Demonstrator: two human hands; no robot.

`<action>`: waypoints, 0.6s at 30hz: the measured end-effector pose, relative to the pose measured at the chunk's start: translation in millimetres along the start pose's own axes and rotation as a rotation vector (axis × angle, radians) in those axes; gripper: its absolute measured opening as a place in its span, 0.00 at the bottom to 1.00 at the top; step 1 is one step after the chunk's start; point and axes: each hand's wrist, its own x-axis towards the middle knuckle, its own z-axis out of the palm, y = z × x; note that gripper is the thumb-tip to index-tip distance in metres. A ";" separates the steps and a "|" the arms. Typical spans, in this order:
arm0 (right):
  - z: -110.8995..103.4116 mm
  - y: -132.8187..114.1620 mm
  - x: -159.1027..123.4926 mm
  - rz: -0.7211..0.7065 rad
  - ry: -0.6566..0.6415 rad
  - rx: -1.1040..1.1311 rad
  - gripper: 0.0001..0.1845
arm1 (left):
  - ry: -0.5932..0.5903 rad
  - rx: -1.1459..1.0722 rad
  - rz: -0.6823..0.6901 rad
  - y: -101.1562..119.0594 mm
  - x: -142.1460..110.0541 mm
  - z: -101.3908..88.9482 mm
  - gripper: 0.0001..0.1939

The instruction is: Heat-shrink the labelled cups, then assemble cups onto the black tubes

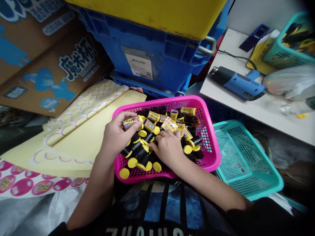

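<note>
A pink plastic basket (208, 122) rests on my lap, filled with several small black tubes with yellow caps (137, 154); some carry yellow printed labels (172, 124). My left hand (115, 136) is inside the basket's left side, fingers closed round a labelled tube (130, 122). My right hand (168, 147) lies palm down in the middle of the basket, fingers curled among the tubes; what it holds, if anything, is hidden.
Yellow sticker sheets (81, 137) and a pink sticker sheet (29, 183) lie at left. A teal basket (246, 160) sits at right. A blue crate (152, 49) stands behind, cardboard boxes (49, 59) at left. A blue heat gun (240, 84) lies on a white table (270, 111).
</note>
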 end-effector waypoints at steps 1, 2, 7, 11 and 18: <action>3.7 -2.2 2.0 0.017 -0.004 0.029 0.19 | -0.007 -0.013 0.012 -0.2 0.7 0.4 0.16; 7.0 -3.6 4.3 0.035 -0.009 0.070 0.17 | -0.010 -0.026 0.024 -0.5 1.3 0.6 0.15; 5.9 0.7 10.5 0.037 -0.061 0.251 0.10 | 0.001 -0.064 0.053 -4.6 2.0 2.3 0.15; -30.3 30.3 -2.3 0.010 0.083 0.517 0.09 | 0.000 -0.043 0.047 -7.0 -0.3 -0.9 0.16; -116.8 138.4 -43.7 0.462 0.920 0.501 0.17 | -0.088 0.032 0.394 -6.7 -2.1 -1.3 0.14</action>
